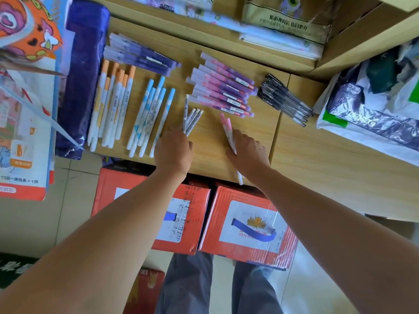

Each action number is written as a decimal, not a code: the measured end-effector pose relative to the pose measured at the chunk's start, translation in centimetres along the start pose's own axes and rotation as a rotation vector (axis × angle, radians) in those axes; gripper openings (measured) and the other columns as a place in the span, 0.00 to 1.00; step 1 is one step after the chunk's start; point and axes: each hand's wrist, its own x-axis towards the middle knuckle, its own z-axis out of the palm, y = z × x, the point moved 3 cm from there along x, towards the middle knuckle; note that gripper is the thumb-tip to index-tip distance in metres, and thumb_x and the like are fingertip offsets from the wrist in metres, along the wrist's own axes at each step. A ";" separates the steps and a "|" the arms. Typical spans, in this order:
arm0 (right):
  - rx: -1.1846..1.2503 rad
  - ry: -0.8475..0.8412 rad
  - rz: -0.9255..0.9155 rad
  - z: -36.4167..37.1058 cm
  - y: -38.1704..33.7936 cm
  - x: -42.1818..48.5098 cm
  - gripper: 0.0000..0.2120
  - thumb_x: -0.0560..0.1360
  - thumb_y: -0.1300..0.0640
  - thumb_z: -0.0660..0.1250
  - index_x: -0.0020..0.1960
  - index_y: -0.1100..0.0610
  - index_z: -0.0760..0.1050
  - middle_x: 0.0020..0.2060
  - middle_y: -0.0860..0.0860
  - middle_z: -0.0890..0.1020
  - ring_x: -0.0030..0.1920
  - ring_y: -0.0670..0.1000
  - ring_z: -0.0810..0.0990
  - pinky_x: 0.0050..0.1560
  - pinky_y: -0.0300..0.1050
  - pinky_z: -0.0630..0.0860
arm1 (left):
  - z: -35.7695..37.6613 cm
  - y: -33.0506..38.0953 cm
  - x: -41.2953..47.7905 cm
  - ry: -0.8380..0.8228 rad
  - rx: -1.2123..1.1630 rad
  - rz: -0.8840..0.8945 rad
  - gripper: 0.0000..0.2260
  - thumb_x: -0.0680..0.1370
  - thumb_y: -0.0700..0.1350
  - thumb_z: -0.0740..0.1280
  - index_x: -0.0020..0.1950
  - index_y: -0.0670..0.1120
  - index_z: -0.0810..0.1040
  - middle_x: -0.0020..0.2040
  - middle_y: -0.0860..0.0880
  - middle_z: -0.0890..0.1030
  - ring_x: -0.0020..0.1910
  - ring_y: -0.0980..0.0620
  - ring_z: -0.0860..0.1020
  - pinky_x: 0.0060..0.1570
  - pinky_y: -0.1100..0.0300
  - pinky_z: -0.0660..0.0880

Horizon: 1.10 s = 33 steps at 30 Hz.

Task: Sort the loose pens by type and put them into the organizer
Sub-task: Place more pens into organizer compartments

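My left hand [173, 150] grips slim grey-tipped pens [192, 117], my right hand [248, 152] pink-capped white pens [226, 128]; the other pens [224, 91] lie grouped by type on the wooden bench [209, 152]. Sorting looks nearly done; stowing remains.

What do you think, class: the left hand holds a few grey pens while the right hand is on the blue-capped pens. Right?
Not quite. In the head view the right hand is on the pink-capped pens; the blue-capped pens lie further left. The left hand does hold a few grey pens.
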 end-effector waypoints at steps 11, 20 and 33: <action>0.630 -0.093 0.148 -3.0 0.9 -2.6 0.12 0.80 0.51 0.60 0.48 0.60 0.74 0.36 0.50 0.76 0.32 0.45 0.72 0.32 0.38 0.65 | -3.2 1.5 -3.2 -0.136 -0.281 0.269 0.15 0.83 0.51 0.54 0.53 0.40 0.69 0.30 0.51 0.71 0.28 0.49 0.71 0.26 0.57 0.63; 0.975 -0.012 0.197 -10.5 6.5 -11.4 0.08 0.80 0.58 0.60 0.45 0.58 0.75 0.35 0.53 0.80 0.35 0.50 0.76 0.36 0.39 0.71 | -7.5 11.6 -10.3 -0.406 -0.277 0.440 0.09 0.83 0.47 0.55 0.58 0.42 0.66 0.34 0.50 0.70 0.28 0.54 0.68 0.25 0.63 0.62; 1.462 0.294 0.376 -18.5 27.7 -33.8 0.08 0.82 0.61 0.53 0.54 0.62 0.69 0.31 0.54 0.72 0.27 0.47 0.71 0.30 0.38 0.66 | -7.3 35.9 -29.1 -0.420 -0.335 0.538 0.21 0.80 0.58 0.57 0.51 0.40 0.73 0.38 0.46 0.72 0.36 0.49 0.70 0.35 0.56 0.63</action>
